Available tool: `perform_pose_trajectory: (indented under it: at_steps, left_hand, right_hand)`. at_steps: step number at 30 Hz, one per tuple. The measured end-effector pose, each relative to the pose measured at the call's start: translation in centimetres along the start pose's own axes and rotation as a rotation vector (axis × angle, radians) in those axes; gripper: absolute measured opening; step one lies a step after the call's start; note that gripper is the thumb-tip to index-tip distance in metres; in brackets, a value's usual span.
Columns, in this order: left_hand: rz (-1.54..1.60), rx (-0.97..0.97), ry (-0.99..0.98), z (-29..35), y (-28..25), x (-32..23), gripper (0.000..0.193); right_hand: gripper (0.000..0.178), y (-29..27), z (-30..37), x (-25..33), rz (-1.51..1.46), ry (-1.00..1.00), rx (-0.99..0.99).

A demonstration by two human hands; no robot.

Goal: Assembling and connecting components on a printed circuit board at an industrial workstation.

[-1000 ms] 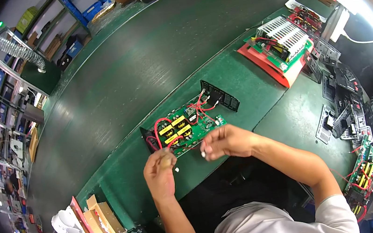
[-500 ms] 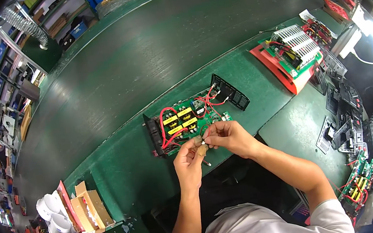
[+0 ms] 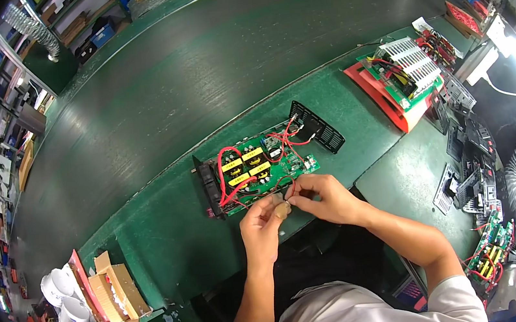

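Note:
A green circuit board (image 3: 301, 166) with yellow-taped transformers (image 3: 255, 157) and thick red wires (image 3: 222, 169) lies on the bench, a black end panel (image 3: 208, 187) at its left end. At its upper right, a black slotted panel (image 3: 317, 127) is joined to it by red wires. By the board's near edge, my left hand (image 3: 260, 229) is closed in a pinch; its thumb looks covered in tan material. Fingertip to fingertip with it, my right hand (image 3: 325, 200) pinches a thin wire from the board. Whatever small piece sits between the fingertips is mostly hidden.
Another board with a silver heatsink (image 3: 410, 63) rests on a red sheet (image 3: 380, 100) at the right. Black plastic panels (image 3: 469, 182) and another board (image 3: 493, 254) lie farther right. A cardboard box (image 3: 118, 290) and white cups (image 3: 72, 312) stand lower left.
Both hands stay together at the board's near edge, with slight finger movement. The small white connector seen between the fingertips before is now harder to see. The view has shifted slightly.

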State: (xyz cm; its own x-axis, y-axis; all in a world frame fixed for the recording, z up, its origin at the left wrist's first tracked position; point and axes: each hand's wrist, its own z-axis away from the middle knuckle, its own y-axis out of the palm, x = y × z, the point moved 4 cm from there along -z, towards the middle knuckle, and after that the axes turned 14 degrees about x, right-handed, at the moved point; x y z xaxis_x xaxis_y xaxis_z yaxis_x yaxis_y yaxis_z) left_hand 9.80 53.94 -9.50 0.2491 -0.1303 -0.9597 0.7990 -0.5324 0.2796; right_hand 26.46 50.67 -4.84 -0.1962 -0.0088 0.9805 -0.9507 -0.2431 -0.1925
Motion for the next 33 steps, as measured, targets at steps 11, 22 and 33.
perform_pose_trajectory:
  at_steps: [11,22,33]
  left_hand:
    - [0.284,0.037,-0.025,-0.4,0.3,0.8,0.024]
    - [0.017,0.168,0.08,0.4,0.9,1.0,0.03]
    - [0.011,0.197,0.091,0.4,0.9,1.0,0.03]
  right_hand:
    - [0.011,-2.1,-1.7,2.2,0.328,-0.093,0.147]
    - [0.015,-6.7,-2.5,2.4,1.133,-0.298,0.09]
    - [0.017,-6.5,-2.4,1.5,1.17,-0.301,0.072]
